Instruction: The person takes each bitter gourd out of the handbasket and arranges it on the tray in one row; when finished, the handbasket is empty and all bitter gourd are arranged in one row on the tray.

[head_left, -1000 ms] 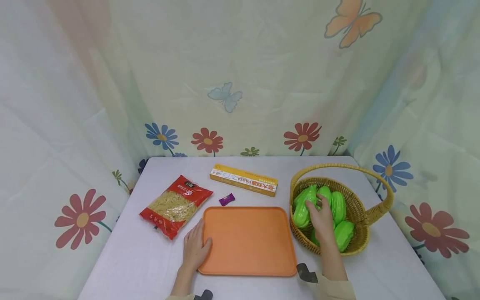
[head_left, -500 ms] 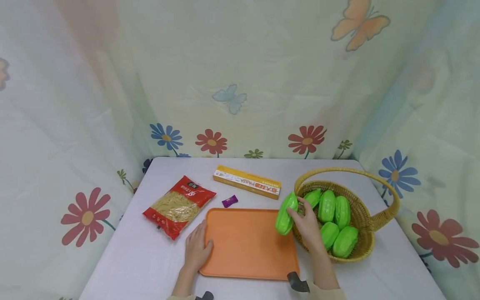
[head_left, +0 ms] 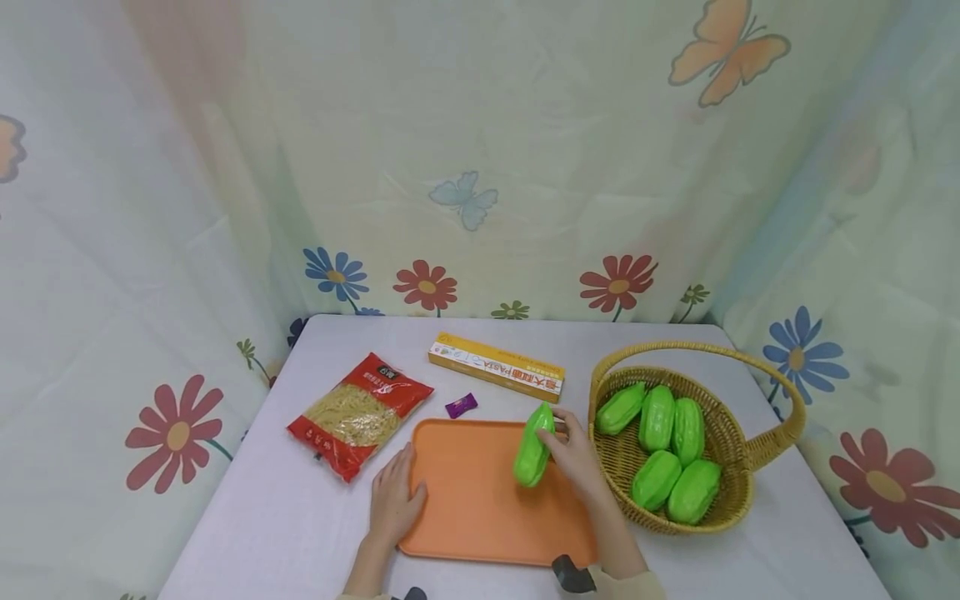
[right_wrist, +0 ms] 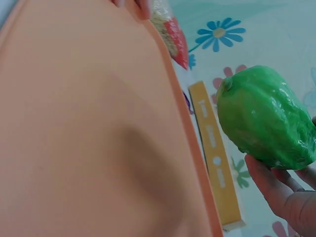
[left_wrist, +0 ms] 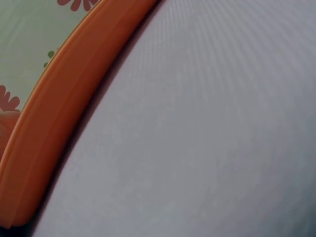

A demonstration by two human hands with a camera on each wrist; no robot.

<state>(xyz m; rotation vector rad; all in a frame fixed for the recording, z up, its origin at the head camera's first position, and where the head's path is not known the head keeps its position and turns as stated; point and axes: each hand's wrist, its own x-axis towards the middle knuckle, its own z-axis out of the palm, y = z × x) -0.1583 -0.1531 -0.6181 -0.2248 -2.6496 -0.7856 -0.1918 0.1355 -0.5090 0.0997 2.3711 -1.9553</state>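
Note:
My right hand (head_left: 576, 457) holds a glossy bright green gourd-like vegetable (head_left: 532, 450), long and ridged with a pointed upper end, over the right part of the orange tray (head_left: 465, 508). In the right wrist view the green gourd (right_wrist: 266, 116) is raised above the tray, with the thumb and fingers at its lower side and its shadow on the tray. My left hand (head_left: 393, 496) rests on the tray's left edge, fingers extended and thumb on the inner side. The left wrist view shows mainly the tray's rim (left_wrist: 74, 103).
Right of the tray stands a wicker basket (head_left: 618, 462) with a tall arched handle and several similar green gourds (head_left: 656, 417). Behind the tray lie a purple wrapped candy (head_left: 461, 406) and a yellow pasta box (head_left: 497, 367). A red pasta bag (head_left: 360, 414) lies to the left.
My right hand has lifted a green gourd out of the basket and carried it left over the tray. The left hand has stayed at the tray's edge. The head view has shifted slightly.

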